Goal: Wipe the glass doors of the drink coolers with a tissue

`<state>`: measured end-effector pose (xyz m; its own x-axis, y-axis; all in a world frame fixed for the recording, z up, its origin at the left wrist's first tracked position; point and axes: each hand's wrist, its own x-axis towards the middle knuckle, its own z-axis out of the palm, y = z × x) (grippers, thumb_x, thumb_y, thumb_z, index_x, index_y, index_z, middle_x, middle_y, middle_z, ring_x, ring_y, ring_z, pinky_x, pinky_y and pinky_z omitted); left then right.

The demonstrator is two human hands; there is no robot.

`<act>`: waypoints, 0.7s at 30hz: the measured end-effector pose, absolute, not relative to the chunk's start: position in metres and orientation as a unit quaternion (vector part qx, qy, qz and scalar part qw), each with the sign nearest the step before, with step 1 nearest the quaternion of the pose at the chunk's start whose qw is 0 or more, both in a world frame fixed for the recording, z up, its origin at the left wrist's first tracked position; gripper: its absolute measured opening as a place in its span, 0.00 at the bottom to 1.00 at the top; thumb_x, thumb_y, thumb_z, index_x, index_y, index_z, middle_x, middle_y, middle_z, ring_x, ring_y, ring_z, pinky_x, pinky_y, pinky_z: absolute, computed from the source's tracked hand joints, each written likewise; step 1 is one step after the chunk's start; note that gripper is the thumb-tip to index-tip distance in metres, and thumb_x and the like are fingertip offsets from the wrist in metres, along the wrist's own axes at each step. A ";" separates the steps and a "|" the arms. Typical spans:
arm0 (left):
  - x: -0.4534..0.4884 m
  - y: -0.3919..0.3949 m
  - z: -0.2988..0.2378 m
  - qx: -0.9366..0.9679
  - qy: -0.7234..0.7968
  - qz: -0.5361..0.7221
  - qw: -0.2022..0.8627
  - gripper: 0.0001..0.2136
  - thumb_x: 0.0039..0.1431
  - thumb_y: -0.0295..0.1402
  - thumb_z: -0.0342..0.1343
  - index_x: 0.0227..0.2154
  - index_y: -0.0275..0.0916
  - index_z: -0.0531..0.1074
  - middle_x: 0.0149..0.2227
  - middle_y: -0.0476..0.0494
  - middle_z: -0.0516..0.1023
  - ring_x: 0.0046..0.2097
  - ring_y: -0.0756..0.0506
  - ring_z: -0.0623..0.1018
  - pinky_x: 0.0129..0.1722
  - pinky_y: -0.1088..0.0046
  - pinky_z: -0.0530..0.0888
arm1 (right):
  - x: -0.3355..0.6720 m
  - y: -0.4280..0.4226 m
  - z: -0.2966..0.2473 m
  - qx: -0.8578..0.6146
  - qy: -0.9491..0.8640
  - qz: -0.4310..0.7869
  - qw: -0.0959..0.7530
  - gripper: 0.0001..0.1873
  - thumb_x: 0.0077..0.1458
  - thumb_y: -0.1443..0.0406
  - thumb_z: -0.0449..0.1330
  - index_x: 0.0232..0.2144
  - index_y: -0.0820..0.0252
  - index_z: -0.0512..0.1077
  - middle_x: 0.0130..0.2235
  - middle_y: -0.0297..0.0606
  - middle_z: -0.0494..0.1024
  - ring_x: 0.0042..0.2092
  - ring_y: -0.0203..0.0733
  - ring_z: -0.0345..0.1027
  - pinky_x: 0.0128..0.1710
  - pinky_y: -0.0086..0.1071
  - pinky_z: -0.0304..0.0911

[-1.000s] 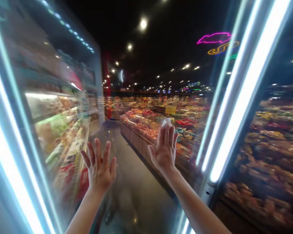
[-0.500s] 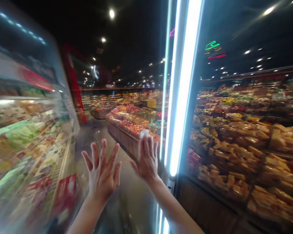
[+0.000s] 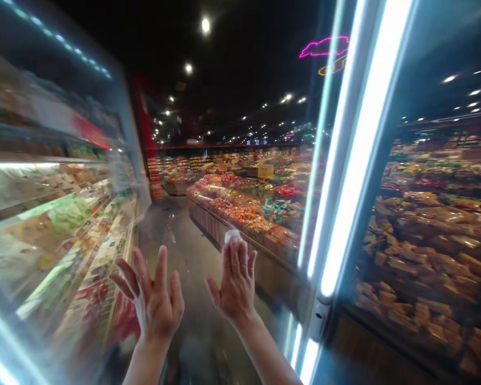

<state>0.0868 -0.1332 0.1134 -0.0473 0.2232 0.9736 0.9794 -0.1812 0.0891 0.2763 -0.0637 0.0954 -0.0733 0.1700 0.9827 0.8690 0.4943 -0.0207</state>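
Note:
My left hand (image 3: 155,302) is raised in front of me with its fingers spread and nothing in it. To its right, my right hand (image 3: 237,291) is stretched forward, palm away from me and its fingers lying together. Beyond those fingertips shows the edge of a white cloth (image 3: 232,235), with the rest hidden behind the hand. Both hands seem to be at a see-through pane, judging by the haze and glare around them. A bright upright light strip (image 3: 363,149) stands right of my right hand, with a metal fitting (image 3: 319,315) low on it.
Shelves of packaged goods (image 3: 76,214) run along the left, blurred. A wood-sided display bin (image 3: 212,216) heaped with wrapped goods stands ahead beside the floor aisle (image 3: 168,224). Piles of bagged goods (image 3: 436,256) fill the right, under ceiling lights and pink neon (image 3: 324,47).
The light strip and background have shifted right in view. My right hand with the white cloth sits slightly lower and further left. My left hand has turned and moved a little left and down.

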 end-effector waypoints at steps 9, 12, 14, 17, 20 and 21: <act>0.010 -0.150 0.098 -0.575 -0.535 -0.494 0.372 0.42 0.63 0.27 0.57 0.73 0.53 0.41 0.77 0.44 0.27 0.75 0.31 0.28 0.69 0.32 0.32 | 0.174 -0.092 0.082 -0.396 -0.662 -0.310 0.556 0.43 0.69 0.57 0.47 0.74 0.72 0.33 0.76 0.49 0.31 0.76 0.57 0.22 0.72 0.66 0.37; -0.016 -0.156 0.099 -0.574 -0.536 -0.497 0.369 0.42 0.63 0.28 0.58 0.73 0.54 0.42 0.76 0.45 0.27 0.75 0.31 0.28 0.69 0.31 0.31 | 0.135 -0.102 0.104 -0.364 -0.693 -0.329 0.529 0.43 0.69 0.55 0.46 0.74 0.72 0.32 0.76 0.49 0.36 0.76 0.54 0.21 0.74 0.61 0.34; -0.033 -0.159 0.102 -0.574 -0.536 -0.500 0.366 0.42 0.63 0.28 0.58 0.73 0.54 0.42 0.76 0.46 0.27 0.75 0.30 0.28 0.68 0.29 0.30 | 0.119 -0.102 0.139 -0.366 -0.683 -0.330 0.539 0.43 0.70 0.55 0.45 0.74 0.70 0.30 0.76 0.49 0.38 0.76 0.54 0.20 0.73 0.62 0.34; -0.055 -0.165 0.108 -0.570 -0.537 -0.511 0.355 0.42 0.64 0.29 0.58 0.73 0.56 0.40 0.77 0.47 0.30 0.75 0.31 0.28 0.69 0.29 0.33 | 0.105 -0.101 0.187 -0.370 -0.673 -0.331 0.549 0.45 0.70 0.54 0.46 0.74 0.66 0.25 0.76 0.47 0.36 0.76 0.57 0.22 0.73 0.65 0.33; -0.075 -0.168 0.107 -0.564 -0.536 -0.523 0.348 0.41 0.64 0.29 0.58 0.72 0.57 0.41 0.77 0.48 0.32 0.75 0.32 0.28 0.70 0.30 0.35 | 0.085 -0.108 0.174 -0.369 -0.678 -0.337 0.540 0.44 0.70 0.55 0.46 0.74 0.67 0.26 0.77 0.47 0.36 0.76 0.57 0.21 0.73 0.64 0.32; -0.081 -0.169 0.104 -0.562 -0.537 -0.524 0.346 0.41 0.64 0.29 0.58 0.72 0.57 0.41 0.77 0.48 0.31 0.75 0.32 0.29 0.70 0.30 0.34 | 0.077 -0.111 0.156 -0.368 -0.682 -0.339 0.534 0.43 0.70 0.56 0.45 0.74 0.69 0.28 0.76 0.47 0.37 0.76 0.55 0.21 0.74 0.62 0.32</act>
<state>-0.0806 -0.1686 0.1043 -0.1273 0.2408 0.9622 0.9677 -0.1828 0.1738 0.0769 -0.1113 0.1558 -0.1594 0.1391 0.9774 0.8635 0.4995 0.0698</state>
